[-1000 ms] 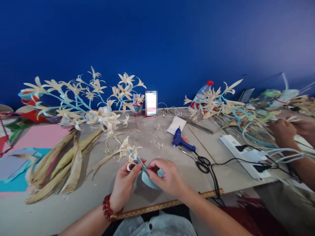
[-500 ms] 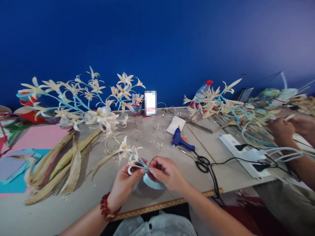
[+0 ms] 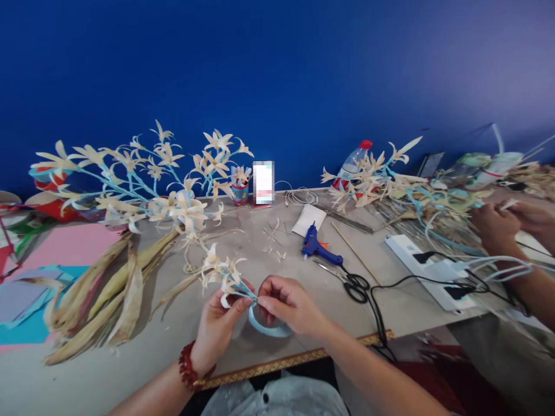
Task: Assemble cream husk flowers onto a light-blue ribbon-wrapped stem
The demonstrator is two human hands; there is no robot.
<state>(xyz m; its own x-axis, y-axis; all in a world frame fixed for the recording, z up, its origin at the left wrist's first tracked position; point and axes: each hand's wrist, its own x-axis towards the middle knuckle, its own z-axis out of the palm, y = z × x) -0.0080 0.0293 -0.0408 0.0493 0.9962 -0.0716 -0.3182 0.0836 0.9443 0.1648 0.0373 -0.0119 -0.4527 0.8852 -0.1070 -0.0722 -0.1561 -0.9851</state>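
Observation:
A small bunch of cream craft flowers [image 3: 225,271] with light-blue wrapped stems is pinched in my left hand [image 3: 225,315], its blossoms pointing up and to the left. My right hand [image 3: 284,303] closes at the stem ends, thumb against fingers, right beside the left fingertips. From there a roll of light-blue tape [image 3: 269,330] hangs below, between the two hands. The right fingers hide part of the tape and the exact spot where it meets the stems.
A blue glue gun [image 3: 319,247] and black-handled scissors [image 3: 356,288] lie to the right, near a white power strip [image 3: 427,271]. Dried husks [image 3: 104,294] spread at left. Flower branches [image 3: 147,179] stand behind. Another person's hands [image 3: 498,225] work at far right.
The flower bunch has tilted and shifted slightly left. The tape roll has turned, now showing as a thinner ring. Both hands stay together at the stems.

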